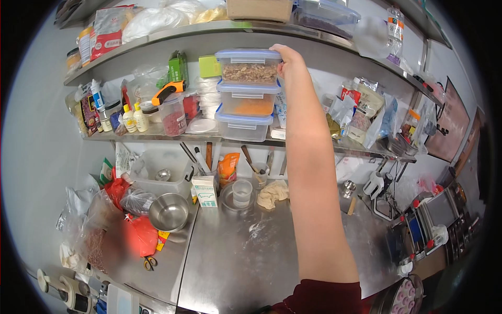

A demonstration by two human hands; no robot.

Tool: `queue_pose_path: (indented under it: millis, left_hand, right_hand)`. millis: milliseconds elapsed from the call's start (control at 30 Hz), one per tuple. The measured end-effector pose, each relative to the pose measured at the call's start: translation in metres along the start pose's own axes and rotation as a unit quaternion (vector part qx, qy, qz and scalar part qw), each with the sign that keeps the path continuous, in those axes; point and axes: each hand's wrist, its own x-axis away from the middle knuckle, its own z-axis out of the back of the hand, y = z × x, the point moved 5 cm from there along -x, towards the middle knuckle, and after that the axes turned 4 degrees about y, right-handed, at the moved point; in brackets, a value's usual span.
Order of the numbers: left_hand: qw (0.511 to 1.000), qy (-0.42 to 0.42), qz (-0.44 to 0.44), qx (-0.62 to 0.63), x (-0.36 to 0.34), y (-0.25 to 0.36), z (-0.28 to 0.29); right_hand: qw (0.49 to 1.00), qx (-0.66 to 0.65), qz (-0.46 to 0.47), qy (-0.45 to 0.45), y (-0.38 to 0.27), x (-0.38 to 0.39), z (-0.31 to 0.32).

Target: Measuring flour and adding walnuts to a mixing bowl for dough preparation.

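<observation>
My right arm stretches up from the lower edge to the middle shelf. There my right hand (284,56) grips the right end of a clear food container (248,73) with a blue-edged lid, filled with brown flakes or nut pieces. Part of its fingers is hidden behind the container's corner. This container tops a stack: below it sits one with orange contents (247,107), and under that a pale, translucent one (242,131). My left hand does not show.
Beside the stack stand white lids or bowls (209,99) and an orange-black handheld thermometer (169,92). The steel worktop (235,267) holds a milk carton (204,192), a metal bowl (169,212), a cloth (273,194) and scissors (150,262). An upper shelf (209,29) overhangs the stack.
</observation>
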Motion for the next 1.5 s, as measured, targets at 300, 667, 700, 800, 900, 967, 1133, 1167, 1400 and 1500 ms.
queue_pose_path:
  millis: [300, 667, 700, 800, 900, 967, 1133, 1167, 1400, 1500]
  left_hand:
    - [0.995, -0.069, -0.05, -0.057, 0.002, 0.037, 0.009]
    - [0.85, -0.418, -0.194, 0.255, -0.024, 0.393, -0.173]
    - [0.803, -0.477, -0.194, 0.3, -0.011, 0.428, -0.194]
    - [0.731, -0.558, -0.119, 0.374, 0.022, 0.464, -0.211]
    - [0.695, -0.627, 0.054, 0.349, 0.059, 0.414, -0.216]
    - [0.725, -0.63, 0.12, 0.251, 0.071, 0.347, -0.207]
    - [0.729, -0.631, 0.256, 0.065, 0.082, 0.172, -0.21]
    - [0.729, -0.631, 0.257, 0.06, 0.075, 0.157, -0.21]
    - [0.747, -0.64, 0.183, -0.004, 0.023, 0.097, -0.224]
    - [0.788, -0.606, 0.105, -0.024, 0.015, 0.098, -0.225]
  right_hand:
    - [0.992, -0.124, 0.006, 0.024, -0.022, 0.042, 0.03]
    - [0.991, -0.106, 0.072, -0.039, -0.015, 0.169, 0.112]
    - [0.992, -0.081, 0.091, -0.019, 0.005, 0.179, 0.132]
    - [0.997, 0.01, 0.062, 0.041, 0.079, 0.275, 0.161]
    - [0.991, -0.087, 0.078, -0.059, 0.182, 0.354, 0.208]
    - [0.994, -0.085, -0.009, -0.061, 0.243, 0.413, 0.251]
    - [0.977, -0.056, -0.205, 0.027, 0.419, 0.518, 0.319]
    - [0.976, -0.06, -0.207, 0.03, 0.43, 0.529, 0.315]
    - [0.957, 0.081, -0.278, 0.007, 0.465, 0.542, 0.307]
    - [0.954, 0.116, -0.275, -0.012, 0.474, 0.528, 0.309]
